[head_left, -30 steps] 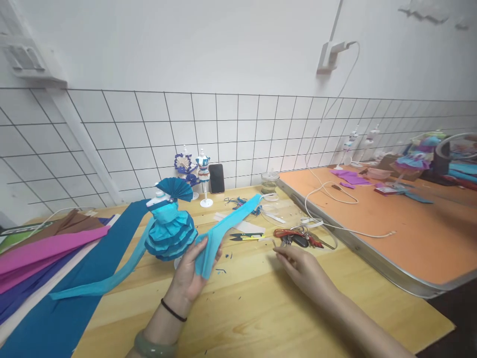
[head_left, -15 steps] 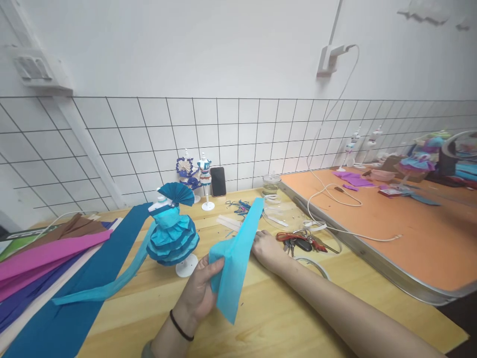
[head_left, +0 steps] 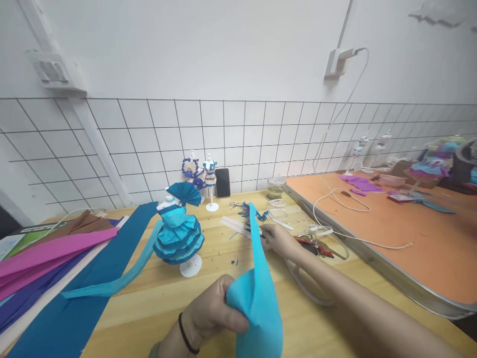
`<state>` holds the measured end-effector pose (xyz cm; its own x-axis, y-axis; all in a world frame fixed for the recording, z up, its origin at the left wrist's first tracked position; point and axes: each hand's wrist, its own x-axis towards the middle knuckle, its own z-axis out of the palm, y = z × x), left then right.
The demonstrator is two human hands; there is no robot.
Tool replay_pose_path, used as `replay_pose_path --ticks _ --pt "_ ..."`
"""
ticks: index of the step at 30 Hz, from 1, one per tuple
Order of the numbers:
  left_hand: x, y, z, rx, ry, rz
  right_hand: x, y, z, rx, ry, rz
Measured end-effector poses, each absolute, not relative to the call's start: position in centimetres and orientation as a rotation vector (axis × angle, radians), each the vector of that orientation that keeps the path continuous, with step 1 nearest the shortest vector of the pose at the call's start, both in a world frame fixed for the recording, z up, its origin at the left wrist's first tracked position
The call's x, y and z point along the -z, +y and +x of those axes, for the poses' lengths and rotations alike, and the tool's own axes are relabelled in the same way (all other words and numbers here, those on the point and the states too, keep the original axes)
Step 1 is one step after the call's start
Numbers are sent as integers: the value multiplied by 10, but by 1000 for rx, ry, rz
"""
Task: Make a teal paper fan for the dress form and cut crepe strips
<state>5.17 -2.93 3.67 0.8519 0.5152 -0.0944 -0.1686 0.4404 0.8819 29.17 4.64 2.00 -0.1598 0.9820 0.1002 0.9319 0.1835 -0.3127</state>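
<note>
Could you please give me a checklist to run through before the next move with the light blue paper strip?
1. Grip on the strip: ok. The left hand pinches the light blue paper strip between thumb and fingers.
2. What the right hand is touching on the table: cannot tell, since the raised strip hides its fingertips.
3. Paper dress model upright on its stand, clear of both hands: ok.
4. Keys clear of the strip: ok. They lie beside the right wrist.
5. White ring clear of the right forearm: not ok. It runs under the forearm.
</note>
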Motion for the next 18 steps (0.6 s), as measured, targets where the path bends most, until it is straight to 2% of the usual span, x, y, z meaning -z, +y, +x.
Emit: replay_pose_path --ticks 3,9,18 --pt "-33 -31 56 -382 411 1059 -39 66 298 -306 -2127 -1851" --pt "-24 -24 68 -625 428 900 -76 104 296 -329 -2119 -1822" --pt "-4 -15 81 -875 668 758 -55 110 285 -224 -2225 -1997"
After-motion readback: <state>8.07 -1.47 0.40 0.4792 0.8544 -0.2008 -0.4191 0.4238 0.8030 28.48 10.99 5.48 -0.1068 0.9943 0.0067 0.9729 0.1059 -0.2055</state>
